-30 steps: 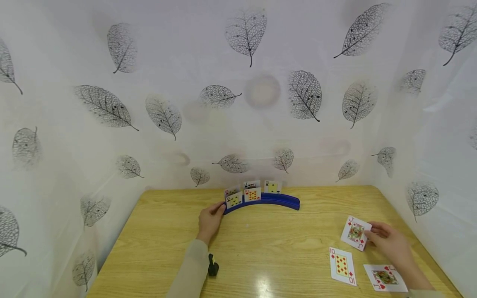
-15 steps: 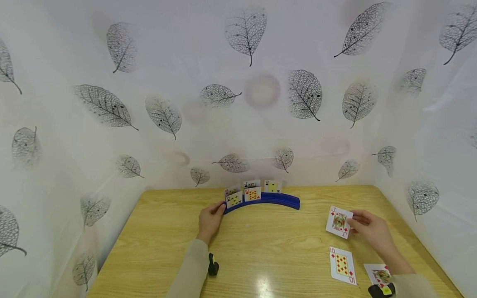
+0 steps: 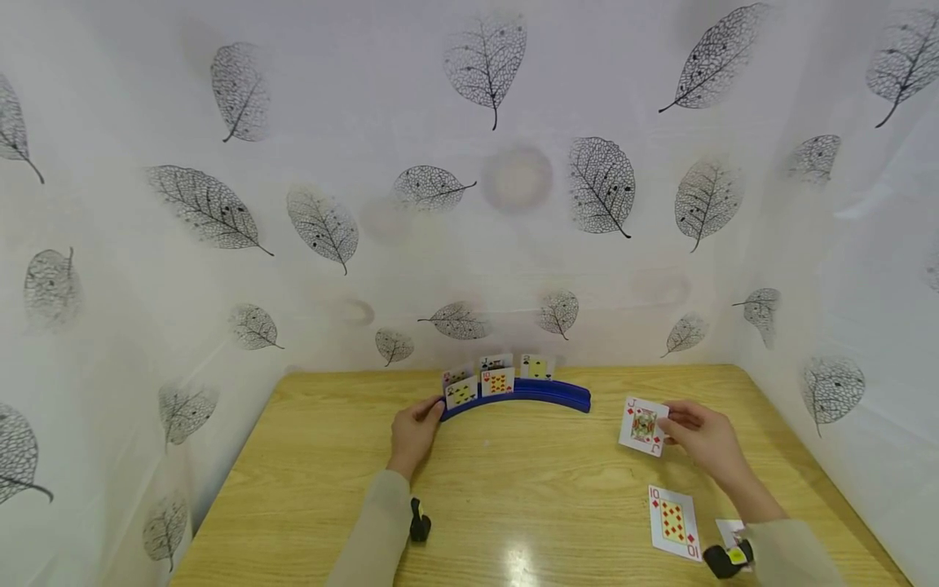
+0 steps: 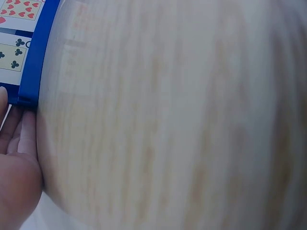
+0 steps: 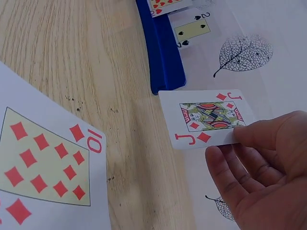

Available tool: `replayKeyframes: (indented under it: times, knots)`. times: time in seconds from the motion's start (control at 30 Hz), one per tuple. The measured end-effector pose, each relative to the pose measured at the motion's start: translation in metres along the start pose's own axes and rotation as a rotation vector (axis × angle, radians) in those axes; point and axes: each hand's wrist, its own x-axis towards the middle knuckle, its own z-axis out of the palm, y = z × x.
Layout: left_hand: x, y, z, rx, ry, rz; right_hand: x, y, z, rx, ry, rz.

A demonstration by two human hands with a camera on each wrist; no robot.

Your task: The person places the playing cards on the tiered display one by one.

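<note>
My right hand (image 3: 707, 440) pinches a jack of diamonds (image 3: 643, 427) by its edge, face up toward me, between thumb and fingers. In the right wrist view the same jack of diamonds (image 5: 204, 117) overlaps the near end of the blue card holder (image 5: 163, 57). My left hand (image 3: 413, 436) grips the left end of the curved card holder (image 3: 553, 394), thumb on one side and fingers on the other. Standing in the holder are several cards, among them a ten of hearts (image 3: 498, 382), a club card (image 3: 461, 394) and a two of spades (image 3: 538, 368).
A ten of diamonds (image 3: 674, 522) lies face up on the wooden table (image 3: 330, 489), nearer me than my right hand. Beside it a jack of hearts (image 3: 730, 531) is mostly hidden by my right wrist and its black strap. White leaf-printed sheeting (image 3: 513, 269) closes the back and sides.
My right hand has carried the jack of diamonds left and away from me, toward the card holder. Its forearm covers more of the jack of hearts. The left hand stays put.
</note>
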Motion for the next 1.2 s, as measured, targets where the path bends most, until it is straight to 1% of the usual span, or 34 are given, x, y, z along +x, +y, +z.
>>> replayKeyframes:
  times: [0.17,0.43,0.67,0.93,1.2]
  knots:
    - [-0.001,0.001,0.0,0.001,0.001,0.002,0.004,-0.006,0.006,0.005,-0.003,-0.006]
    - [0.0,0.001,0.0,-0.009,0.001,0.012,0.012,-0.015,0.016,-0.002,-0.027,-0.041]
    - [0.001,0.001,0.0,-0.006,-0.002,0.0,0.019,-0.026,0.03,0.007,-0.035,-0.034]
    - [0.0,0.003,0.0,-0.01,0.002,0.011,0.027,-0.035,0.046,0.004,-0.046,-0.062]
    - [0.0,0.002,0.0,-0.008,0.002,0.007,0.036,-0.043,0.061,-0.004,-0.048,-0.066]
